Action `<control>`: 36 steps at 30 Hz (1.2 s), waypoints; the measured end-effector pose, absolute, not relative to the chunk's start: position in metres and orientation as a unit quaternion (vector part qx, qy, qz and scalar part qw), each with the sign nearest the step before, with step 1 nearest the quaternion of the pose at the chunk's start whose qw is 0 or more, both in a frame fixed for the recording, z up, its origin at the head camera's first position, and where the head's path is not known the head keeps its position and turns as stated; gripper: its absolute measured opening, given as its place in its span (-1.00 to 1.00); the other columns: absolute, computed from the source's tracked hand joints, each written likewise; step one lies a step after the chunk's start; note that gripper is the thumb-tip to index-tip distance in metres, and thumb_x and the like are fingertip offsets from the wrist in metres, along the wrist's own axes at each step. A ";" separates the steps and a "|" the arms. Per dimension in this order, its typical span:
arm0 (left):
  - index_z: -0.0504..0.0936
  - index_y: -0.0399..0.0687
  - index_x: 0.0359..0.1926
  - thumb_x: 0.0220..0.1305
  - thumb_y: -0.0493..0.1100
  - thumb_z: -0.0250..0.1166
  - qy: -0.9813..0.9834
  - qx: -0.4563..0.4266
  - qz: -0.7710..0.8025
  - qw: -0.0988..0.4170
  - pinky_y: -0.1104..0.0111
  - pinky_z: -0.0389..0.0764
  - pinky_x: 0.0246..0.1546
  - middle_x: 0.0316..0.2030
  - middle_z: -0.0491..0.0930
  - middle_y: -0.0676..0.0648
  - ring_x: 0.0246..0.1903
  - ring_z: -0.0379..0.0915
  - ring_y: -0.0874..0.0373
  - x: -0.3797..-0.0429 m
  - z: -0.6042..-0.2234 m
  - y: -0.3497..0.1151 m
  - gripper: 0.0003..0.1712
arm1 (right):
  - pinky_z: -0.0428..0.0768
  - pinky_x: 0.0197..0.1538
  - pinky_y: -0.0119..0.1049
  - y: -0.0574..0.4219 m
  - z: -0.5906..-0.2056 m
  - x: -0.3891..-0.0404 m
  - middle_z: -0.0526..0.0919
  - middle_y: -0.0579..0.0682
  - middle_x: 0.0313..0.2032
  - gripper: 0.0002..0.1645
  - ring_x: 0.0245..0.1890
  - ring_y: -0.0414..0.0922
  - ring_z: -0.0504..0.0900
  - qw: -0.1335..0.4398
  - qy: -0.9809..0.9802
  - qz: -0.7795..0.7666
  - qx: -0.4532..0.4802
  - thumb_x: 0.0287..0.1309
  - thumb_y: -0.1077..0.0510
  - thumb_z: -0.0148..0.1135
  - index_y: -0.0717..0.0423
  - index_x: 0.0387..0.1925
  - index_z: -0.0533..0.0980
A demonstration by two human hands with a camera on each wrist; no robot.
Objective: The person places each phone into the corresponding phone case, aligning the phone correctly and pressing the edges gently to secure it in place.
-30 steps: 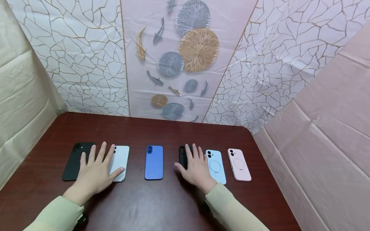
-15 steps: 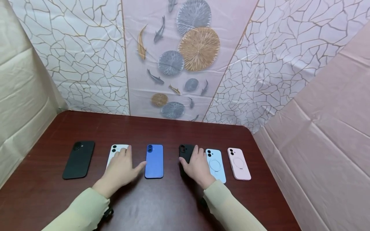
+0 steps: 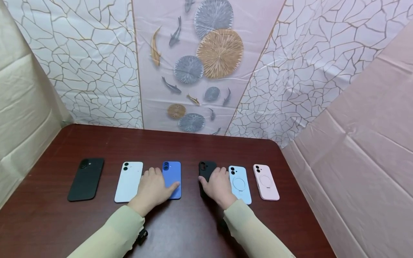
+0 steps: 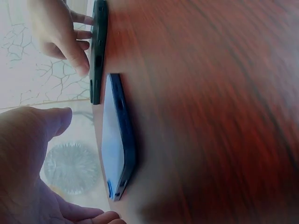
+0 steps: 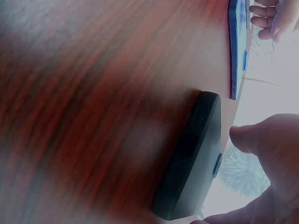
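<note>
A blue phone lies flat on the dark red table, its twin lenses at the upper left. My left hand hovers at its left side, thumb stretched over it. In the left wrist view, a gap separates that thumb from the blue phone. To the right is a black phone case, partly hidden by my right hand. The right wrist view has the right thumb above and apart from the black case, fingers loosely bent. Neither hand grips anything.
Left of the blue phone lie a white phone and a black phone. On the right are a light blue phone case with a ring and a pink one. Patterned fabric hangs behind the table.
My left hand has swept right, from over the black and white phones, across the white one, to the blue phone. The right hand stays by the black case, its fingers now more bent.
</note>
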State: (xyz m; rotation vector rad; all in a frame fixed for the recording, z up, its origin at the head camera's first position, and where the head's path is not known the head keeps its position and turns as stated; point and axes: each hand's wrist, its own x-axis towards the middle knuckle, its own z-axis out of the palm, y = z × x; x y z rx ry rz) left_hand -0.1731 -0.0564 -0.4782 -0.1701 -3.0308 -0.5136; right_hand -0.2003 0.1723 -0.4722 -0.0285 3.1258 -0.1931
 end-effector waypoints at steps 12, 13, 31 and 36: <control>0.40 -0.65 -0.04 0.09 0.47 0.20 -0.986 -0.039 -0.161 0.023 -0.02 0.43 -0.12 -0.25 0.41 -0.39 -0.18 0.36 -0.25 -0.177 -0.483 -0.045 0.10 | 0.52 0.03 -0.05 0.172 -0.471 -0.201 0.38 0.41 0.01 0.00 0.05 0.21 0.41 0.019 0.999 -0.043 -0.003 0.23 -0.40 0.06 0.54 0.09 0.35; 0.40 -0.65 -0.04 0.09 0.48 0.20 -0.986 -0.038 -0.160 0.021 -0.02 0.43 -0.12 -0.26 0.40 -0.38 -0.19 0.36 -0.24 -0.177 -0.484 -0.044 0.10 | 0.54 0.01 -0.05 0.172 -0.471 -0.201 0.38 0.41 0.02 0.00 0.05 0.21 0.41 0.021 0.999 -0.044 0.001 0.22 -0.40 0.06 0.54 0.10 0.35; 0.34 -0.65 0.06 0.01 0.55 0.19 -0.994 -0.005 -0.110 -0.008 -0.03 0.41 -0.09 -0.17 0.38 -0.44 -0.15 0.34 -0.27 -0.181 -0.486 -0.030 0.22 | 0.57 -0.01 -0.05 0.168 -0.473 -0.203 0.36 0.42 0.07 0.02 0.06 0.22 0.44 0.036 0.998 -0.051 0.012 0.20 -0.39 0.12 0.54 0.15 0.32; 0.33 -0.65 0.06 0.00 0.52 0.22 -0.995 -0.003 -0.103 -0.019 -0.03 0.41 -0.08 -0.17 0.37 -0.45 -0.13 0.33 -0.28 -0.181 -0.486 -0.028 0.21 | 0.58 -0.03 -0.04 0.168 -0.470 -0.203 0.36 0.42 0.05 0.01 0.04 0.21 0.46 0.036 0.997 -0.062 0.016 0.17 -0.38 0.16 0.53 0.13 0.34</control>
